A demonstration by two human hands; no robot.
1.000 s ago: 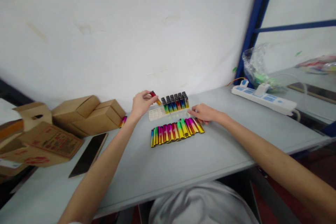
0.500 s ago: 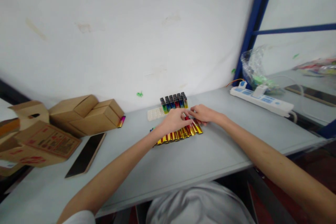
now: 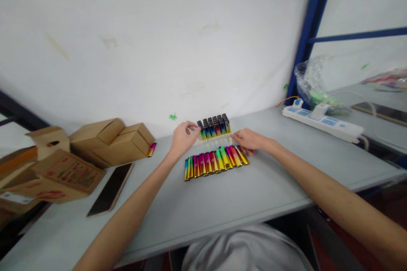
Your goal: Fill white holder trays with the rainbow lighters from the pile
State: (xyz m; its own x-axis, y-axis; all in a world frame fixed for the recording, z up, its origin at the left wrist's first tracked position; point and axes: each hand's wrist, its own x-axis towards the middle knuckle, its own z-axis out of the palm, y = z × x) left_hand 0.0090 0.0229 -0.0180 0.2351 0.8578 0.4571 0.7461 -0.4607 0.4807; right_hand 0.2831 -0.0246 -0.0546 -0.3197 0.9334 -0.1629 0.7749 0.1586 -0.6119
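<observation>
Left hand (image 3: 182,139) back (upright lighters (image 3: 215,125)) — fingers curled

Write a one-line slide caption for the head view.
Left hand at upright lighters, right hand on the lying row.

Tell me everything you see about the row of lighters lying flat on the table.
The row of lighters lies flat on the grey table, side by side, touching. Their shiny, metallic-looking bodies show rainbow bands of gold, pink and green. The right hand rests on the row's right end; the left hand is apart, behind it.
</observation>
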